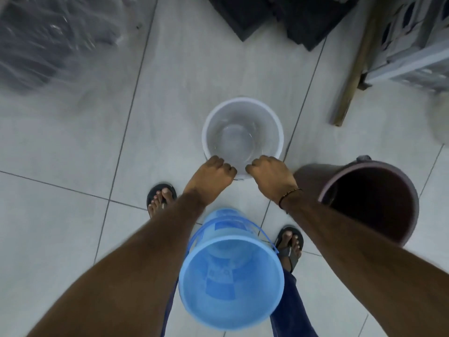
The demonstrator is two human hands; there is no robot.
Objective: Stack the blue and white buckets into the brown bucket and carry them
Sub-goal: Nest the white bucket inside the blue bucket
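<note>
Two hands curl over the near rim of the white bucket (243,132), which stands upright on the tiled floor (73,166). Left hand (210,177) and right hand (271,176) have fingers folded down around the rim, close together. Blue bucket (230,276) sits between the arms, near the feet. Brown bucket (364,200) stands right of the right wrist, apart from the white one.

A translucent white bucket (243,132) stands upright and empty on grey floor tiles. Nearest the camera, a light blue bucket (230,271) with a blue handle stands upright, also empty. To the right, a brown bucket (369,200) stands open, its interior dark.
</note>
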